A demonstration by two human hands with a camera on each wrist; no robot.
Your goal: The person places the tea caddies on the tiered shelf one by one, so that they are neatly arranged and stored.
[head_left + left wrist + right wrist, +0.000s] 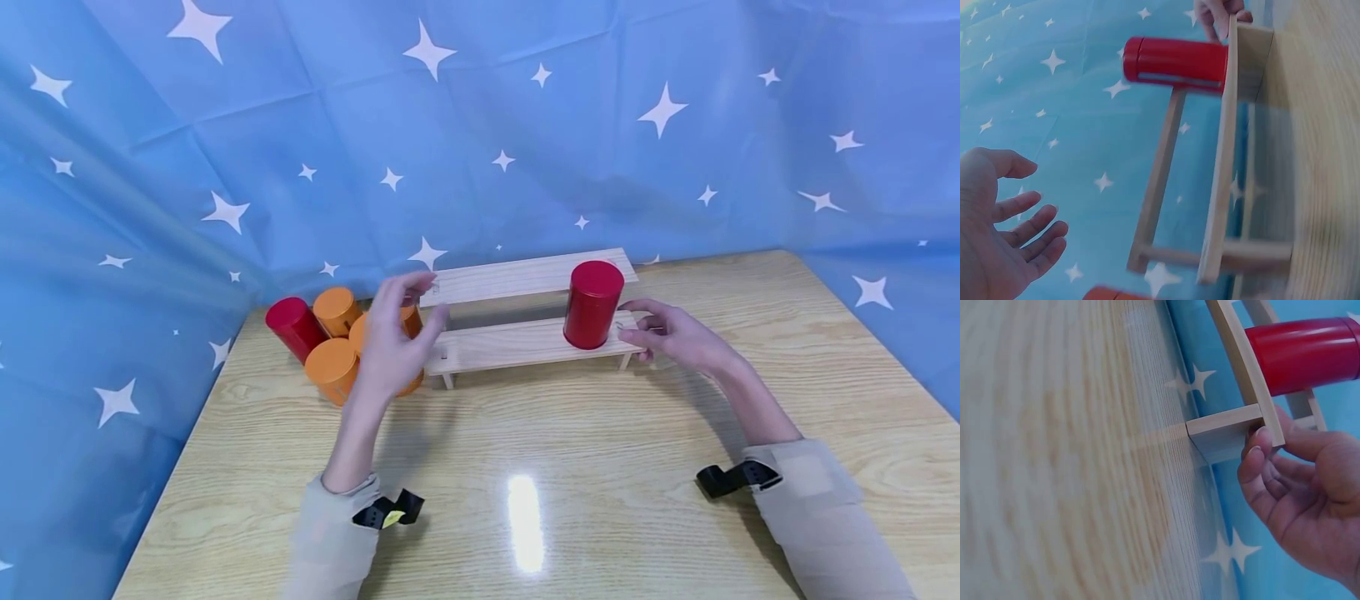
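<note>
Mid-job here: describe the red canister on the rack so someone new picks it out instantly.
On the wood-grain table, in front of the starry blue backdrop, find the pale two-tier wooden rack. At its lower tier's right end, beside the right hand, stands the red canister. Only it is on the rack; the other red canister sits off to the left among orange canisters.

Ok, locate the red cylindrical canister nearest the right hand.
In the head view, the red cylindrical canister stands on the lower board of the pale wooden rack, near its right end, beside the right hand.
</note>
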